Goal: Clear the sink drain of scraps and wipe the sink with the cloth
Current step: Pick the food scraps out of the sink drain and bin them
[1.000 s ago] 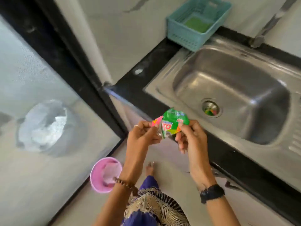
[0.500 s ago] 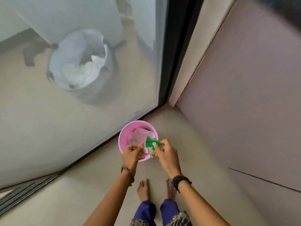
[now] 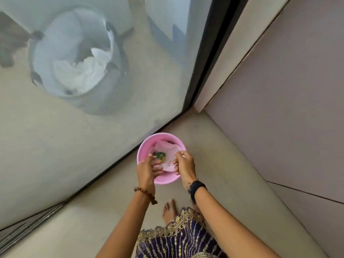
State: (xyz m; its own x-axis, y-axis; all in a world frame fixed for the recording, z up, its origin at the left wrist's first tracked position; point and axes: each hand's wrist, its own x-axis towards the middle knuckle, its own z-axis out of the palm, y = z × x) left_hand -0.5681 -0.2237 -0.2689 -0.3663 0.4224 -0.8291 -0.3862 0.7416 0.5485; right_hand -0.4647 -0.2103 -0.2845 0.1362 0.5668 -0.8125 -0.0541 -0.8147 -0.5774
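Beige floor tiles [image 3: 214, 146] filled most of the view, which looked steeply down into a corner where a tall pane of hazy glass [image 3: 55, 146] in a dark frame met a pale mauve cabinet panel [image 3: 279, 90]. Behind the glass stood a large grey bucket lined with a white bag [image 3: 78, 58], blurred by the pane. A person stood barefoot on the floor, the hem of a purple skirt with gold embroidery [image 3: 178, 237] showing at the bottom edge and one foot [image 3: 169, 209] visible just beyond it. On the floor right in the corner, beside the glass frame, sat a small round pink plastic bin [image 3: 163, 180] with a pinkish white liner bag [image 3: 167, 148] inside. Both arms reached down over the bin. The left hand [image 3: 147, 168], with a brown beaded bracelet [image 3: 146, 194] on its wrist, hung over the bin's near rim with fingers loosely curled and holding nothing. The right hand [image 3: 184, 162], a black band [image 3: 197, 189] at its wrist, hovered over the right side of the bin with fingers bent; whether it pinched the liner could not be told. A crumpled green wrapper scrap with red and yellow print [image 3: 159, 156] lay inside the bin on the liner, just beyond the left fingertips.
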